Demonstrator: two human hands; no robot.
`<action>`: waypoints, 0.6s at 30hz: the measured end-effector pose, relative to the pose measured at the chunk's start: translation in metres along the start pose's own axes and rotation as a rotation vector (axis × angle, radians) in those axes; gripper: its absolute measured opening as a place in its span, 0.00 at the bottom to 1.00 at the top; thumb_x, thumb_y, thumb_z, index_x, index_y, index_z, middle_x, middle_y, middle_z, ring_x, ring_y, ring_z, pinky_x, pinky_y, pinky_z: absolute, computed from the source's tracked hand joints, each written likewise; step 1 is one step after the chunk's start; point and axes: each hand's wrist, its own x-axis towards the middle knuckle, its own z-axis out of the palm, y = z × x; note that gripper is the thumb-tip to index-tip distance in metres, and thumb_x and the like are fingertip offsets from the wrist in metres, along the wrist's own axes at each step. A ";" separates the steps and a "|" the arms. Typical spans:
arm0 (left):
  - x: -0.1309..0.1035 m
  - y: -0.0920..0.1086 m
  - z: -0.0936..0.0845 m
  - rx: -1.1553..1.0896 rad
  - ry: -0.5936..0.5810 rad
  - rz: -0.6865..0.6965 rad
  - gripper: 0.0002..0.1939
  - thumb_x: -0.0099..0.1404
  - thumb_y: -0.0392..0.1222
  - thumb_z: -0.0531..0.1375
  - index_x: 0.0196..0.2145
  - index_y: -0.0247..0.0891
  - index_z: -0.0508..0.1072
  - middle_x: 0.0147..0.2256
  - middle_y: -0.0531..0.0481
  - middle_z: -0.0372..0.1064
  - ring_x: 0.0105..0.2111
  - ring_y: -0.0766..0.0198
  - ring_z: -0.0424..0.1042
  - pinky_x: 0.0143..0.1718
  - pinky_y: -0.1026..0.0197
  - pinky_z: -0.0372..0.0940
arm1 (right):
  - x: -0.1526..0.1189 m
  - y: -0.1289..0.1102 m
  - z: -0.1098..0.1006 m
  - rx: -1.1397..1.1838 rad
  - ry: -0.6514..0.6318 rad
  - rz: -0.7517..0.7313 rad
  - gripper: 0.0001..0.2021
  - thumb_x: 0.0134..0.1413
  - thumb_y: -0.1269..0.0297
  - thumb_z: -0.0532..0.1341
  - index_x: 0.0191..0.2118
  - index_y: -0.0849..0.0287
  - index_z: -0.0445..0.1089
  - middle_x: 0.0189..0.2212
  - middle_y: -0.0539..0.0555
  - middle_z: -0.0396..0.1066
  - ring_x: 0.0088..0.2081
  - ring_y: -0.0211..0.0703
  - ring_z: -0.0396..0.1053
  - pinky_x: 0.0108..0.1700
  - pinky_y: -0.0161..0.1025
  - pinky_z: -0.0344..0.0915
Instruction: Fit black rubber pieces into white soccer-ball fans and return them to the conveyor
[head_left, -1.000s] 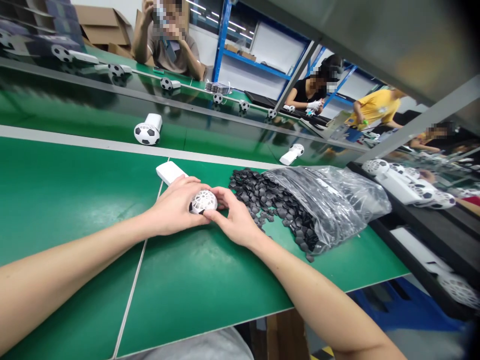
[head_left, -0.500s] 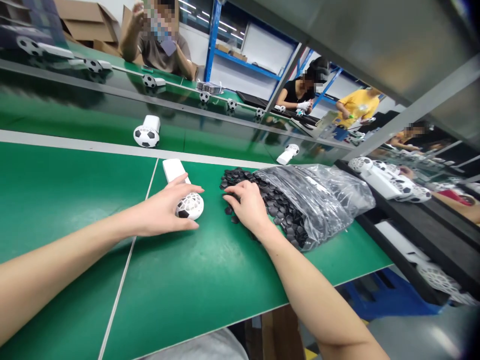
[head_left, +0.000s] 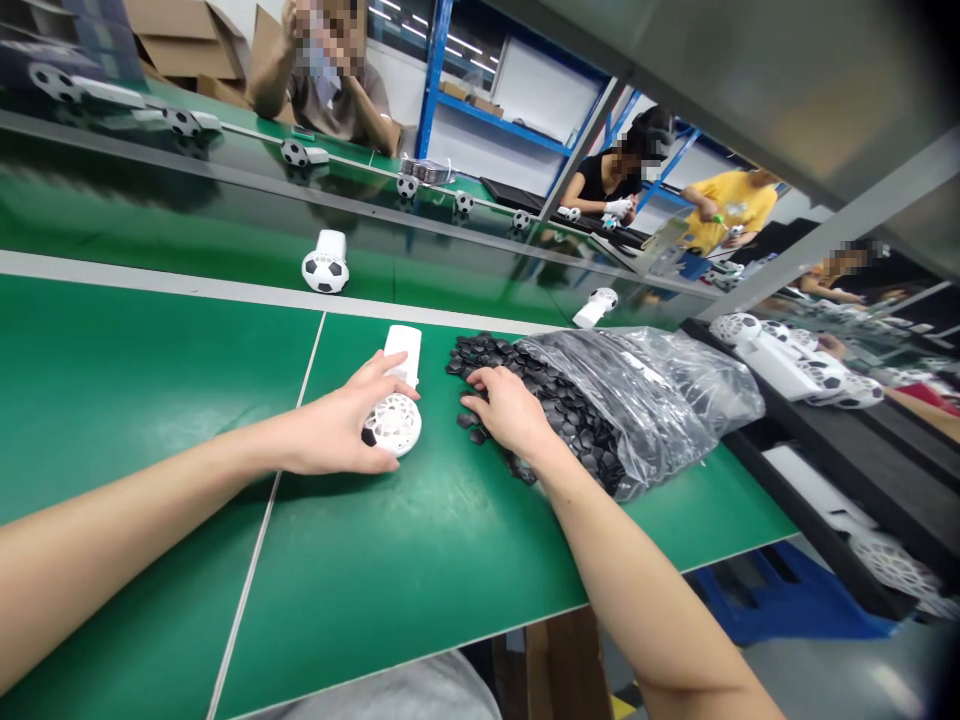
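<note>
My left hand grips a small white fan with a football-pattern grille and a white handle, lying flat on the green table. One black piece shows on the grille's left side. My right hand rests with its fingers down on a pile of small black hexagon pieces that spills out of a clear plastic bag. Whether the fingers pinch a piece is hidden.
A finished football fan and another fan lie on the dark conveyor behind the table. Several more ride the far belt. Trays of white fans stand at right. Other people sit at the far side.
My right hand left the fan's grille and went right to the black pieces. My left hand turned the fan so its handle points straight away.
</note>
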 end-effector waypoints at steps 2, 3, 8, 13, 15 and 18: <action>0.000 0.001 -0.003 -0.007 -0.043 0.019 0.28 0.51 0.43 0.61 0.50 0.45 0.60 0.65 0.49 0.24 0.63 0.48 0.31 0.59 0.43 0.46 | 0.000 0.000 -0.002 -0.001 -0.019 0.032 0.05 0.52 0.66 0.62 0.36 0.56 0.69 0.36 0.54 0.67 0.38 0.46 0.65 0.35 0.40 0.60; -0.001 0.001 -0.004 -0.007 -0.055 0.027 0.28 0.51 0.42 0.60 0.50 0.45 0.59 0.65 0.49 0.24 0.63 0.48 0.31 0.59 0.43 0.46 | 0.000 0.000 -0.002 0.007 -0.024 0.035 0.04 0.51 0.66 0.62 0.35 0.56 0.69 0.35 0.53 0.67 0.36 0.45 0.65 0.34 0.39 0.59; 0.000 0.000 -0.006 0.010 -0.066 0.043 0.28 0.51 0.42 0.60 0.51 0.45 0.59 0.65 0.48 0.24 0.63 0.47 0.30 0.58 0.43 0.47 | 0.002 0.004 0.000 0.147 0.015 -0.061 0.05 0.47 0.72 0.64 0.30 0.58 0.67 0.29 0.49 0.66 0.32 0.39 0.65 0.34 0.36 0.60; 0.000 0.002 -0.007 -0.002 -0.100 0.005 0.29 0.51 0.41 0.61 0.51 0.47 0.58 0.65 0.53 0.22 0.63 0.51 0.28 0.60 0.46 0.43 | -0.005 -0.005 -0.002 0.366 0.078 -0.282 0.07 0.52 0.75 0.60 0.37 0.58 0.70 0.30 0.50 0.68 0.34 0.37 0.66 0.38 0.35 0.62; 0.000 0.003 -0.008 -0.013 -0.115 0.007 0.30 0.51 0.40 0.60 0.52 0.47 0.57 0.65 0.53 0.21 0.64 0.53 0.28 0.61 0.48 0.42 | -0.009 -0.013 -0.004 0.438 0.116 -0.401 0.06 0.54 0.74 0.59 0.36 0.58 0.71 0.32 0.51 0.69 0.37 0.38 0.67 0.41 0.36 0.63; 0.000 0.002 -0.008 -0.028 -0.113 0.025 0.30 0.51 0.40 0.60 0.52 0.46 0.57 0.65 0.53 0.21 0.64 0.54 0.29 0.61 0.49 0.40 | -0.018 -0.024 -0.007 0.556 0.102 -0.475 0.05 0.55 0.73 0.59 0.34 0.57 0.71 0.32 0.50 0.71 0.36 0.37 0.68 0.41 0.35 0.64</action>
